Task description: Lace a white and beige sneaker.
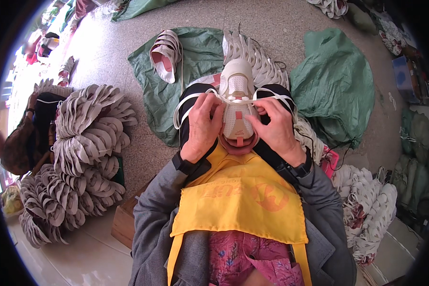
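Observation:
A white shoe upper with pink trim lies across my lap, toe pointing away from me, its heel end against my yellow apron. A white shoelace crosses it, with loops hanging out on both sides. My left hand pinches the lace at the upper's left edge. From the other side, my right hand has its fingers closed on the lace at the right edge, thumb near the upper's tongue. Both fingertips are partly hidden.
Gray-white shoe uppers are stacked at left. Ahead, a loose upper and a row of uppers lie on a green sheet. A green sack and bundled white uppers are at right. A wooden box stands near my left.

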